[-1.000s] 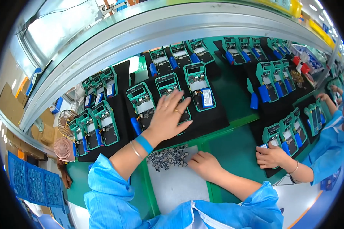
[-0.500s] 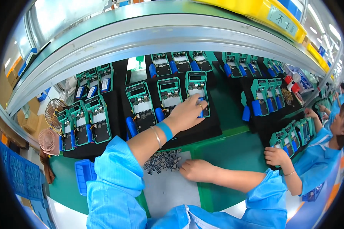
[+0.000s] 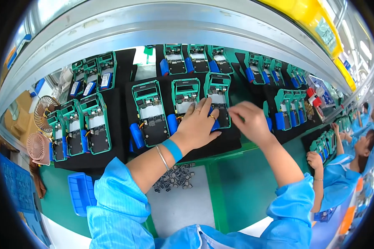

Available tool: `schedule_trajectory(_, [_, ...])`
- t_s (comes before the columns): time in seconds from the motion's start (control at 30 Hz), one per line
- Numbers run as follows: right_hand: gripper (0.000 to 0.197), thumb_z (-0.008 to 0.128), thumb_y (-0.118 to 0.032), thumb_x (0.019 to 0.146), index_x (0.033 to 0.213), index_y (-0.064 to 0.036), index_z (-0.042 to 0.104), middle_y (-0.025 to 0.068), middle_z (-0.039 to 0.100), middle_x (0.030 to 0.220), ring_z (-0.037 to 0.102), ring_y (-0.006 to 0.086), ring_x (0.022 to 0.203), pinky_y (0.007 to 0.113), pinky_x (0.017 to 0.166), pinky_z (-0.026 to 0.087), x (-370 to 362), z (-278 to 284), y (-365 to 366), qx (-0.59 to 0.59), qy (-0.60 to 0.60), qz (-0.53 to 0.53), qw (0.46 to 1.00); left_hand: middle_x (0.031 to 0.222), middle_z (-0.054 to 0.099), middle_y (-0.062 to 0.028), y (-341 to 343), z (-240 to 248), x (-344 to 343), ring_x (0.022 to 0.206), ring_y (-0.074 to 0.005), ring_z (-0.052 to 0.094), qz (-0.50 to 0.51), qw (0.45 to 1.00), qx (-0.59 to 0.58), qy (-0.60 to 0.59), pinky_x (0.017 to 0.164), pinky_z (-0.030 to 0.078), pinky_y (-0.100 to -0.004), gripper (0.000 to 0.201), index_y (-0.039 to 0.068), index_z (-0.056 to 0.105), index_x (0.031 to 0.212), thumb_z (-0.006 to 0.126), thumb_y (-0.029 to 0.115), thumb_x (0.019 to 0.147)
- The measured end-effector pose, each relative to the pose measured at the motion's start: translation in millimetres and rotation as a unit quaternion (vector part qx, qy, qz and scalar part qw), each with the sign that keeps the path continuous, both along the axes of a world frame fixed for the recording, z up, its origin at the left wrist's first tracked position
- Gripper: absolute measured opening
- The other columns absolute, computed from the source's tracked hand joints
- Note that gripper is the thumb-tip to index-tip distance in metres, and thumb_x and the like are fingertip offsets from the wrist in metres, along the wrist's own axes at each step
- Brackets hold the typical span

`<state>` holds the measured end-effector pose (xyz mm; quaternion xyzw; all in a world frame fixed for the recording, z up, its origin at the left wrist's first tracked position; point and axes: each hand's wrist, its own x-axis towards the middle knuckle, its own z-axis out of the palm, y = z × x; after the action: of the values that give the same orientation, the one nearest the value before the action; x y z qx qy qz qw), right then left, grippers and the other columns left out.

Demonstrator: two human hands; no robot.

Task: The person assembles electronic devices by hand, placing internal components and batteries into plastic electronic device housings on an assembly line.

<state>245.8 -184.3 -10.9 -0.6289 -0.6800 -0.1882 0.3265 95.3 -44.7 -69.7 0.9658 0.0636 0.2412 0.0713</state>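
Observation:
My left hand [image 3: 195, 126] lies palm down with its fingers stretched out, between the middle and right green device housings of the row in front of me. Its fingers cover part of the middle housing [image 3: 185, 89] and the blue battery pack of the right housing [image 3: 218, 89]. Just right of that right housing is my right hand [image 3: 253, 122], slightly blurred, thumb and fingers pinched together. Whatever is between those fingertips is too small to make out. Another green housing [image 3: 148, 108] with a blue battery pack [image 3: 136, 135] stands at the left of the row.
Many small dark square parts [image 3: 174, 177] lie on a grey mat [image 3: 183, 209] below my hands. A blue bin [image 3: 81, 193], two fans [image 3: 38, 146] and more housings [image 3: 94, 122] are at left. A metal shelf beam [image 3: 162, 35] crosses above. A co-worker's hand [image 3: 314, 159] is at right.
My right hand has risen from the small parts on the mat to beside the right housing. My left hand has shifted left and its fingers have spread from the right housing's battery pack.

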Motion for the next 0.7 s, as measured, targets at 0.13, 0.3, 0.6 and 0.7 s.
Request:
schedule_trajectory(0.13, [0.011,0.075,-0.002,0.074,0.081,-0.006,0.068,0.0044,0.055,0.082,0.061,0.0232,0.079,0.035,0.062,0.053,33,-22,28,0.021,-0.119,-0.053,0.991,0.147,0.035,-0.0276,-3,-1,4,0.141,-0.0411,0.034,-0.01,1.0,-0.016,0.014,0.113,0.035,-0.0556,0.06,0.003,0.051,0.134,0.072,0.034,0.086])
schedule_trajectory(0.3, [0.014,0.072,-0.005,0.067,0.075,-0.0088,0.061,0.004,0.051,0.079,0.057,0.0219,0.077,0.032,0.06,0.052,42,-40,50,-0.003,-0.22,-0.075,0.973,0.146,0.036,-0.0274,-2,-6,4,0.141,-0.0415,0.034,-0.005,1.0,-0.018,0.01,0.113,0.035,-0.0563,0.059,0.004,0.05,0.134,0.073,0.032,0.086])
schedule_trajectory(0.6, [0.014,0.068,-0.01,0.063,0.074,-0.0094,0.059,0.0037,0.05,0.079,0.057,0.0202,0.079,0.029,0.057,0.052,42,-35,55,-0.019,-0.312,-0.1,0.945,0.146,0.035,-0.0277,-1,-8,5,0.14,-0.0429,0.035,-0.01,1.0,-0.027,-0.004,0.112,0.035,-0.0574,0.056,0.004,0.048,0.128,0.074,0.03,0.085])
schedule_trajectory(0.7, [0.014,0.067,-0.01,0.062,0.074,-0.0097,0.059,0.0032,0.049,0.079,0.056,0.0188,0.08,0.028,0.056,0.051,42,-31,57,-0.027,-0.339,-0.102,0.935,0.145,0.036,-0.0285,0,-8,5,0.139,-0.0438,0.036,-0.015,1.0,-0.023,-0.013,0.112,0.035,-0.0573,0.055,0.004,0.048,0.127,0.074,0.029,0.085])
